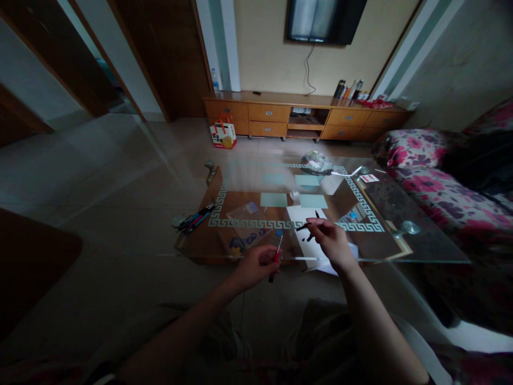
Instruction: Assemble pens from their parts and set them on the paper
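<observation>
1. A dim living room with a pale tiled floor; a long wooden cabinet [304, 115] runs along the far wall under a wall-mounted screen [323, 20], and a paper bag [223, 133] stands on the floor by the cabinet's left end
2. A sofa with a pink flower print [436, 182] sits along the right side of the room
3. A glass table [401, 214] with a patterned border fills the middle; its near edge lies just under the hands
4. At the table's left edge lies a bundle of pens [196, 218]; pale green cards [273, 199] lie toward the centre, a white sheet [301, 215] reaches toward the near edge, and a crumpled plastic bag [316, 162] rests at the far edge
5. The left hand [256, 266] is curled shut, pinching a red-barrelled pen [276, 260] that hangs over the near edge
6. The right hand [331, 240] is partly closed over the white sheet, fingertips pinching a small black pen cap [303, 226]; whether it touches the paper cannot be told
</observation>
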Motion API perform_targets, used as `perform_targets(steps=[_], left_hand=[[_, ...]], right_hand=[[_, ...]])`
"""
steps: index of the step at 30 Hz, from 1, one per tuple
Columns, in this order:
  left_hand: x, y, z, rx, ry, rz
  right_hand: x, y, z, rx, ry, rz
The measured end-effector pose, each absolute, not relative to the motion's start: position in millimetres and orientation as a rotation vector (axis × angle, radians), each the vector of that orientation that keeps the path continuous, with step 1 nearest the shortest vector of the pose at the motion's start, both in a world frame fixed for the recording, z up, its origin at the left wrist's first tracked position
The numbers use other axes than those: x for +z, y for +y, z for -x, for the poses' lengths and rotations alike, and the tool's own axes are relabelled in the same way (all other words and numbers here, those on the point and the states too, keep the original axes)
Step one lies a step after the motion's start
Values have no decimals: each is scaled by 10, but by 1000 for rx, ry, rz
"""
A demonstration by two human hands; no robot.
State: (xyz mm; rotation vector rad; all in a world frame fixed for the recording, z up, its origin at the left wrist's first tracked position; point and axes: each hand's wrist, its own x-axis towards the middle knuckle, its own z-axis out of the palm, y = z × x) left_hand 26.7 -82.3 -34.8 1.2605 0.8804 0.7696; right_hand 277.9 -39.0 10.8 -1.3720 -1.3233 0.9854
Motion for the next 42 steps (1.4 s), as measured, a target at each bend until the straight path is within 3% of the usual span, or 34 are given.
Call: perform_targets(steps=[7, 42], left_hand=[[-355, -829, -277, 727, 927, -1289], [-349, -837, -286, 673, 943, -1310]], right_hand=[[126, -427, -2661, 1128, -1272, 1268], [42, -441, -2593, 1152, -1533, 1192]])
